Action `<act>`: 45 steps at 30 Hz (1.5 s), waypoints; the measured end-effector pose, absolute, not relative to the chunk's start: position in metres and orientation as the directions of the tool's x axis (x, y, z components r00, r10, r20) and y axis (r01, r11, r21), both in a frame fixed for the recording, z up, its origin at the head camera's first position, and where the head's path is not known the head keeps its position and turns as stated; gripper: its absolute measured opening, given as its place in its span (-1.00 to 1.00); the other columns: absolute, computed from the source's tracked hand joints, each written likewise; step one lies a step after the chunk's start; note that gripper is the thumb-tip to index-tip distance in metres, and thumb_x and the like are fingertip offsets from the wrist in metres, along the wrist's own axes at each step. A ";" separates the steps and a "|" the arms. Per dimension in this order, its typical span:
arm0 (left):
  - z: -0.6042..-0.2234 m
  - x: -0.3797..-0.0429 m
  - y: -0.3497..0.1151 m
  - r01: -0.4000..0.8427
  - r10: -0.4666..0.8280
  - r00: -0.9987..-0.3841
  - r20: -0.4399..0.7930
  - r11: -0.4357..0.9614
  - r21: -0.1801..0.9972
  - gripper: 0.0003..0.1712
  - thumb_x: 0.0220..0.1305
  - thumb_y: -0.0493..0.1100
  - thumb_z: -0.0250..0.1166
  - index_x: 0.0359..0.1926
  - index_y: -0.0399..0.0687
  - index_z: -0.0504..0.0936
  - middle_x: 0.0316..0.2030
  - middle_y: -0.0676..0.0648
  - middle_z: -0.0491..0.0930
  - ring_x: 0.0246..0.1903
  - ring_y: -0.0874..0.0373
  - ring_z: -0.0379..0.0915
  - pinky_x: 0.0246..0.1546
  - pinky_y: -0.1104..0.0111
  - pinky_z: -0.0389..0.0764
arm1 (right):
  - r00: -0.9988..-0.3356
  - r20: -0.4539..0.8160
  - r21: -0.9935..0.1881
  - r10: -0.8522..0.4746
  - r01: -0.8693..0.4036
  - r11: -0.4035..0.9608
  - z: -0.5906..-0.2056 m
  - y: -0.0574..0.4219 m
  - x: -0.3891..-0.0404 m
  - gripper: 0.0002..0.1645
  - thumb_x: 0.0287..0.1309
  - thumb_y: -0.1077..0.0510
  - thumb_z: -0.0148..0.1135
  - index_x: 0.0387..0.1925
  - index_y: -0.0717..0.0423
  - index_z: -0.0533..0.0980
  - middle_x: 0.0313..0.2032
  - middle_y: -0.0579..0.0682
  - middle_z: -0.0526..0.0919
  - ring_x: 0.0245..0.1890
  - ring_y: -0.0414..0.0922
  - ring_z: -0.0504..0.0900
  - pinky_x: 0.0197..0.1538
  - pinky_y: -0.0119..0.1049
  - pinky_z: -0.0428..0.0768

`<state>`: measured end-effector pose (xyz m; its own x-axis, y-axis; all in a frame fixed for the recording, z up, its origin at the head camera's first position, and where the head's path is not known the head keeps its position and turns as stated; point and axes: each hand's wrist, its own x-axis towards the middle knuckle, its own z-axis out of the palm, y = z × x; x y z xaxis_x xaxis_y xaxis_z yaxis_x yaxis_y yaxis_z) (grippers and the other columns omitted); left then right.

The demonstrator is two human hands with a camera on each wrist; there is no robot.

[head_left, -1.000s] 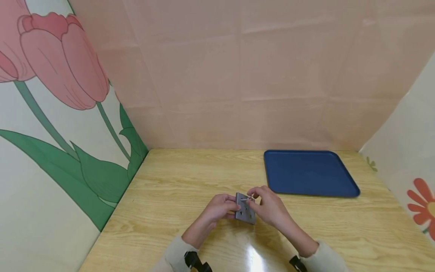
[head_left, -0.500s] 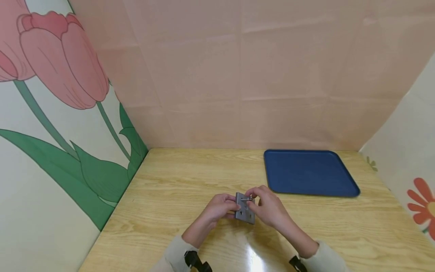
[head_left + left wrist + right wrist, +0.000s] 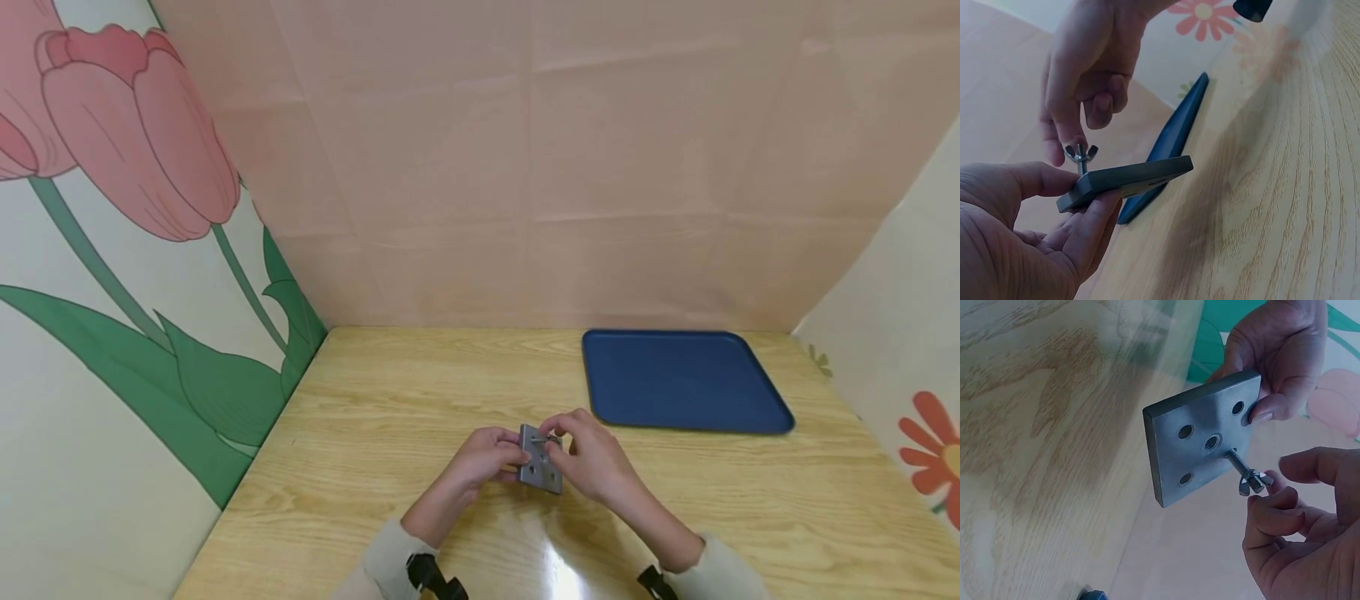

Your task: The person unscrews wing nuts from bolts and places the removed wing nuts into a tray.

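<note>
The grip of the left hand point(image 3: 487, 458) clamps a metal plate point(image 3: 1200, 459) above the worktop point(image 3: 375, 400); the right hand point(image 3: 592, 457) curls its fingers around a wing nut point(image 3: 1245, 485) on a bolt point(image 3: 1237, 461). Only the right wrist view reveals threads in the plate's central hole point(image 3: 1212, 442). The bolt's long axis stands square to the plate, tip toward the right hand.

With the plate point(image 3: 542, 482) as your clock centre in the head view, your left hand point(image 3: 483, 458) blocks 9 o'clock and your right hand point(image 3: 596, 460) blocks 3, the bolt point(image 3: 1236, 462) and wing nut point(image 3: 1254, 482) jutting between. You have room over the table point(image 3: 420, 387) toward 12 until the pink backdrop point(image 3: 525, 183), and at 6 between your forearms point(image 3: 660, 521). The blue tray point(image 3: 686, 379) stands at 2; the tulip wall point(image 3: 142, 133) bars 10.
</note>
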<state>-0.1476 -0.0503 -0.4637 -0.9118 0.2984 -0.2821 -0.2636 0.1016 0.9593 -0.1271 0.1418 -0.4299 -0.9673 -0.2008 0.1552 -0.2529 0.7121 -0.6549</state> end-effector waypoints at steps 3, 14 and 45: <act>-0.463 -0.147 -0.051 -0.265 0.301 -0.910 -0.285 0.107 0.958 -0.68 0.20 -0.31 0.36 -0.03 -0.37 0.63 -0.22 -0.14 0.74 -0.24 0.07 0.69 -0.28 0.26 0.72 | -0.969 0.157 -0.662 -0.188 -0.245 0.708 -0.430 0.144 -0.131 -0.81 0.30 0.14 0.30 -0.06 0.02 0.65 -0.17 0.01 0.59 -0.48 -0.21 0.41 -0.39 -0.31 0.43; -0.463 -0.146 -0.050 -0.265 0.309 -0.907 -0.287 0.112 0.958 -0.70 0.22 -0.31 0.35 -0.04 -0.38 0.64 -0.22 -0.15 0.74 -0.25 0.06 0.70 -0.27 0.25 0.72 | -0.974 0.132 -0.664 -0.182 -0.224 0.713 -0.435 0.148 -0.137 -0.78 0.29 0.08 0.33 -0.06 0.03 0.65 -0.16 0.03 0.61 -0.42 -0.19 0.46 -0.36 -0.28 0.47; -0.464 -0.147 -0.052 -0.265 0.308 -0.909 -0.282 0.097 0.959 -0.68 0.21 -0.31 0.35 -0.02 -0.38 0.64 -0.20 -0.15 0.75 -0.24 0.05 0.71 -0.28 0.27 0.72 | -0.969 0.144 -0.653 -0.199 -0.244 0.717 -0.434 0.145 -0.129 -0.74 0.16 0.22 0.41 -0.09 0.02 0.64 -0.17 0.01 0.59 -0.44 -0.21 0.44 -0.38 -0.33 0.45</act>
